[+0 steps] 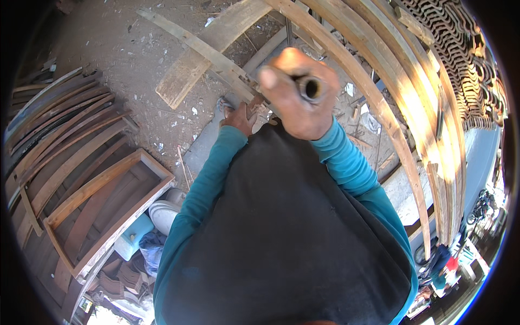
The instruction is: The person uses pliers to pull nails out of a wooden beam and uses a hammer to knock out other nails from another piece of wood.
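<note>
My right hand (306,95) is raised close to the view, slightly blurred, its fingers wrapped round a handle with a round, hollow end (311,88). The rest of that tool is hidden behind the hand. Lower down, my left hand (241,118) has its fingers curled at the near end of a narrow wooden strip (203,47). What lies within those fingers is too small and covered to make out. Under the strip, a wider plank (181,81) crosses at an angle on the dirt ground.
Long wooden beams (374,103) run along the right, with stacked wavy tiles (449,59) beyond them. At left lie several boards (59,141) and a wooden frame (97,189), near a light blue container (134,235). Wood scraps litter the ground (141,70).
</note>
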Tool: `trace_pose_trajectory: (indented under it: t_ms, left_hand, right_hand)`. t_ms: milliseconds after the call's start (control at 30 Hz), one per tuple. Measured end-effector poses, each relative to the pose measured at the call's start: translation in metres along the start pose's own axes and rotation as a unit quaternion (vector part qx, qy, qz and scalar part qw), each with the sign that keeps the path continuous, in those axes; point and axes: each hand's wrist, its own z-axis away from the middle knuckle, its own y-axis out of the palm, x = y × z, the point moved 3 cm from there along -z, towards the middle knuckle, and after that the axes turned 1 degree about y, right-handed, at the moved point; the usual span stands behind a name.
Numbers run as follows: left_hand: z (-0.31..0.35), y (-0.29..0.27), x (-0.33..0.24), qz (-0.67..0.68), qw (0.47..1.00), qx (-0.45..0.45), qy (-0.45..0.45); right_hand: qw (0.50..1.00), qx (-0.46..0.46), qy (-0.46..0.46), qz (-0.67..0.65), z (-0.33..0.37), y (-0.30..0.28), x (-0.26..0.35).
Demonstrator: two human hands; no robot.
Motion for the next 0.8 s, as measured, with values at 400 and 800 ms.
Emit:
trace_pose_trajectory:
  t_ms: [400,800]
  left_hand:
    - [0.000,-0.007,-0.011,0.125,0.989,-0.042,0.071]
    - [-0.059,0.007,-0.118,0.433,0.878,0.203,-0.005]
  right_hand:
    - [0.885,-0.252,0.006,-0.392,0.072,-0.104,-0.019]
    - [0.966,-0.242,-0.020,-0.087,0.166,-0.082,0.087]
